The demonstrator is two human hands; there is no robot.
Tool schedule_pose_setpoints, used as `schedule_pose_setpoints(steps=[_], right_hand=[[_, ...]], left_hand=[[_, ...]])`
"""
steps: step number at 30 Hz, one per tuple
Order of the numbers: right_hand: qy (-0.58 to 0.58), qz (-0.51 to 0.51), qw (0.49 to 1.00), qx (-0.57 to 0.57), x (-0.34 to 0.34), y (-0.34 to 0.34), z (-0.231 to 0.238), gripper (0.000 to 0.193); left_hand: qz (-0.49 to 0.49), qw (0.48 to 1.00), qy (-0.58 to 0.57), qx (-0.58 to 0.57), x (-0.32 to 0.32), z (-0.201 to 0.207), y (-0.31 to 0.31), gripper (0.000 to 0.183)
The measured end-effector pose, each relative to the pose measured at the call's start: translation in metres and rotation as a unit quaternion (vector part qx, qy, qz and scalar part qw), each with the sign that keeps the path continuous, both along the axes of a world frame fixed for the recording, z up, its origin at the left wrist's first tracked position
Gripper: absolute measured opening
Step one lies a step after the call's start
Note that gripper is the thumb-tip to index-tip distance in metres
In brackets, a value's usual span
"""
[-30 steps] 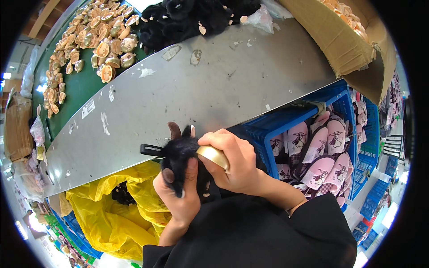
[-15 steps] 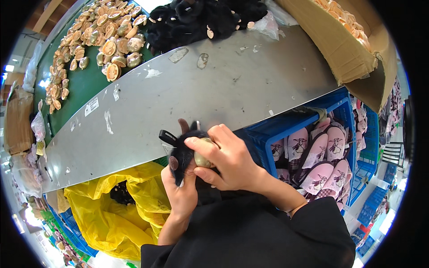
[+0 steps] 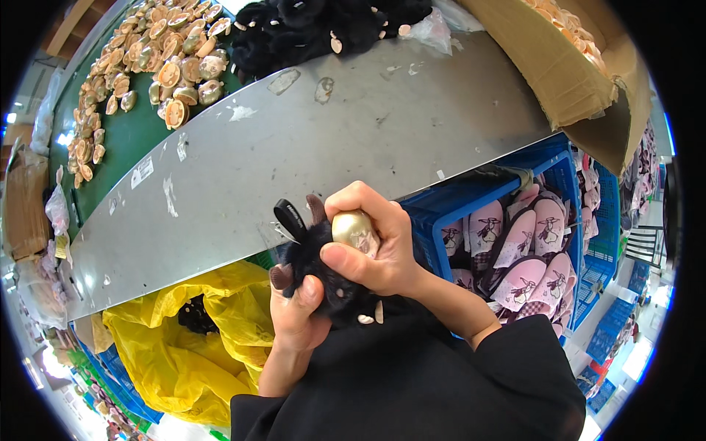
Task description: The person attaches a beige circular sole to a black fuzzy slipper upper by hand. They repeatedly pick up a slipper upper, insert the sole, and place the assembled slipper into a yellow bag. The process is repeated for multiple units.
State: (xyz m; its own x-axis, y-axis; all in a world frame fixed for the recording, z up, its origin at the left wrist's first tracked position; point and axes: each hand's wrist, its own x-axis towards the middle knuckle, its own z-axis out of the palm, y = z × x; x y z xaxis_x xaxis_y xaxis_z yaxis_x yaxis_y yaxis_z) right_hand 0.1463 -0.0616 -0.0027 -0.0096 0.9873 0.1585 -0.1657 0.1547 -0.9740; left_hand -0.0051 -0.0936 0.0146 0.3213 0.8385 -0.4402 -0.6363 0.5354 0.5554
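Note:
A small black plush toy with brown ears and a black hanging loop is held close to my body. My left hand is closed round its lower left side, thumb pressed into the fur. With my right hand I grip a shiny gold, rounded plastic piece, thumb below and fingers curled over the top. The gold piece lies against the plush's upper right side; whether it is fixed to it I cannot tell. Small pale tabs show at the plush's lower edge.
A metal table stretches ahead. Gold and orange plastic shells cover the green belt beyond it. Black plush pieces are heaped at the far side. Rightward are a cardboard box and a blue crate of pink slippers; a yellow bag hangs left.
The plush has turned and shifted slightly right and down, showing its lower tabs. My right hand has moved up a little with the gold piece, now more exposed.

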Motion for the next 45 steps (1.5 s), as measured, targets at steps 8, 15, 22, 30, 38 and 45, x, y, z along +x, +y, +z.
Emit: schedule_pose_setpoints(steps=[8,15,22,30,38,45], right_hand=[[-0.027,-0.052,0.998,0.015,-0.004,0.004,-0.021,0.051],[-0.053,-0.044,0.988,0.141,0.002,0.001,-0.027,0.037],[-0.148,-0.074,0.970,0.176,0.019,0.001,-0.021,0.044],[-0.252,-0.132,0.913,0.293,0.018,0.007,-0.023,0.047],[-0.398,-0.172,0.837,0.334,0.015,0.000,-0.008,0.043],[-0.382,-0.170,0.870,0.263,0.015,-0.002,-0.002,0.030]], left_hand=[[-0.016,0.997,-0.030,0.069,-0.002,-0.009,-0.001,0.049],[0.052,0.983,0.151,0.095,0.004,0.000,0.007,0.029],[0.068,0.973,0.187,0.121,0.004,0.000,0.011,0.021],[0.077,0.932,0.312,0.167,0.008,0.005,0.010,0.016],[0.096,0.905,0.348,0.225,0.007,0.000,0.004,0.016],[-0.001,0.938,0.267,0.223,0.010,0.005,0.017,0.020]])
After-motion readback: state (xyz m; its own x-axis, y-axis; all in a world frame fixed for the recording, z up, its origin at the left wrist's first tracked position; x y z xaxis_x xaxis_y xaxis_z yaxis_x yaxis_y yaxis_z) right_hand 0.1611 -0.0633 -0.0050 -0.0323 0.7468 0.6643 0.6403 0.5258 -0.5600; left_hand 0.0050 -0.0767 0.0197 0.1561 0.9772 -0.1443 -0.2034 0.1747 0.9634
